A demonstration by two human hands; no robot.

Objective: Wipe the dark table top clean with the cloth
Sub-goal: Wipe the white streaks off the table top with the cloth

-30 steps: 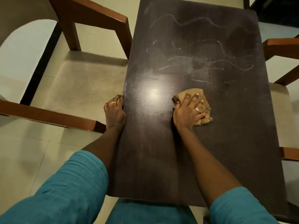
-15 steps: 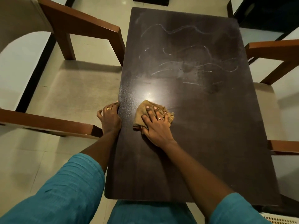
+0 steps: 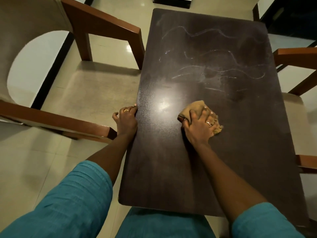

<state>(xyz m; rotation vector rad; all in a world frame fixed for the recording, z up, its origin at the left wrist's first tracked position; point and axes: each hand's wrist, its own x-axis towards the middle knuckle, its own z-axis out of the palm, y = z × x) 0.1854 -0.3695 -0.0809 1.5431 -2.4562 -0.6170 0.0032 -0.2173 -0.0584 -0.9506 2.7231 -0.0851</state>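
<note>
Table top (image 3: 197, 160): right hand (image 3: 199, 127) slid cloth (image 3: 195, 108) rightward from the left edge.

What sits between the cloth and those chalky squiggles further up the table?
Nothing visible. The cloth lies under the right hand; bare dark table top runs from it to the white marks.

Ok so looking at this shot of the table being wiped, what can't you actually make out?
- Head view: the table top under the cloth and right hand, so dirt there is unknown.
- The table's near right corner, hidden by the right sleeve.
- The left hand fingertips, curled over the table edge.
- The right chair, cut off by the frame edge.
</note>
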